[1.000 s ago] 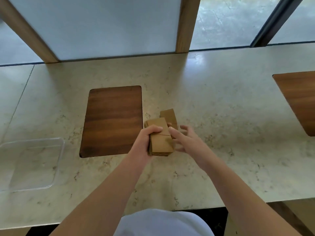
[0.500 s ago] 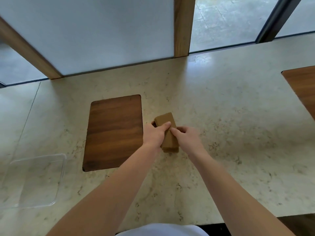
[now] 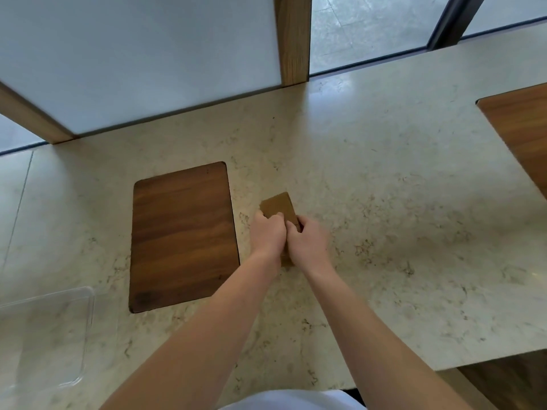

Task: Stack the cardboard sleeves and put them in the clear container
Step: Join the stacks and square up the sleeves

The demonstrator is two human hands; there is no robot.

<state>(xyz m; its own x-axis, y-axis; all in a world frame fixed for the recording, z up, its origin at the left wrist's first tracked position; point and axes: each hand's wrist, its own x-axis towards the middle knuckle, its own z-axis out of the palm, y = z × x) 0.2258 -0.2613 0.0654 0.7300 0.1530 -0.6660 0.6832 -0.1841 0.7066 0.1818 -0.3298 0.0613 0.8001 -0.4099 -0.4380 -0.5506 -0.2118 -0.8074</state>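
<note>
Brown cardboard sleeves stacked, clear container empty

Tan-brown cardboard sleeves, dark-grained wooden board, cream veined countertop, clear container.

Cardboard sleeves: loose and offset a second ago, one piece poking out behind; now squared into one stack on the counter. Left hand and right hand: drawn together, touching, covering its near half.

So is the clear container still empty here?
Empty as far as it shows: only the counter appears through the clear container. Both hands hold the cardboard sleeves outside it.
</note>
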